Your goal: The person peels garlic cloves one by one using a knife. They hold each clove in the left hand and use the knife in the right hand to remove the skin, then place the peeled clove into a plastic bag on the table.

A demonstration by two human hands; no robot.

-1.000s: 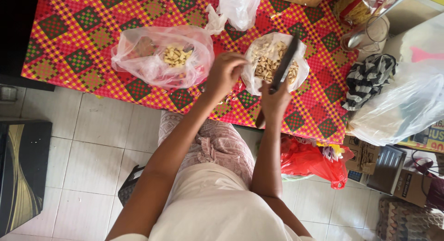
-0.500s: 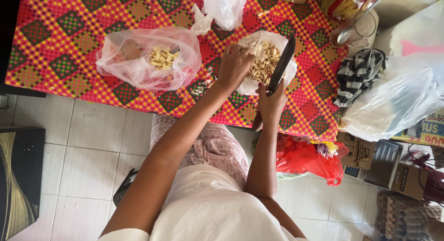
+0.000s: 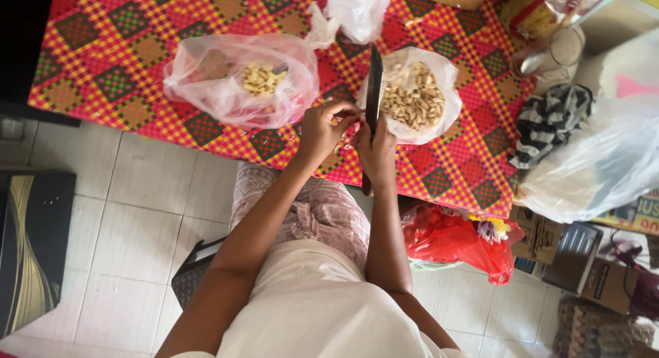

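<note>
My right hand (image 3: 377, 151) grips a dark-bladed knife (image 3: 373, 90) whose blade points away from me over the table. My left hand (image 3: 322, 128) is pinched on a small pale piece right beside the blade. Just behind the knife stands an open clear plastic bag of pale unpeeled pieces (image 3: 415, 94). To the left lies a second clear bag (image 3: 233, 80) with a small heap of pale cut pieces inside. Both bags rest on a table with a red, yellow and green checked cloth (image 3: 110, 49).
A knotted white plastic bag (image 3: 357, 11) lies at the table's far edge. A glass jug (image 3: 556, 56), a striped cloth (image 3: 546, 121) and a large clear bag (image 3: 604, 159) crowd the right end. A red bag (image 3: 453, 238) and cardboard boxes (image 3: 583, 262) sit on the tiled floor.
My left hand came out of the right bag and back toward the table edge, meeting my right hand. The knife swung from slanted right to nearly straight ahead.
</note>
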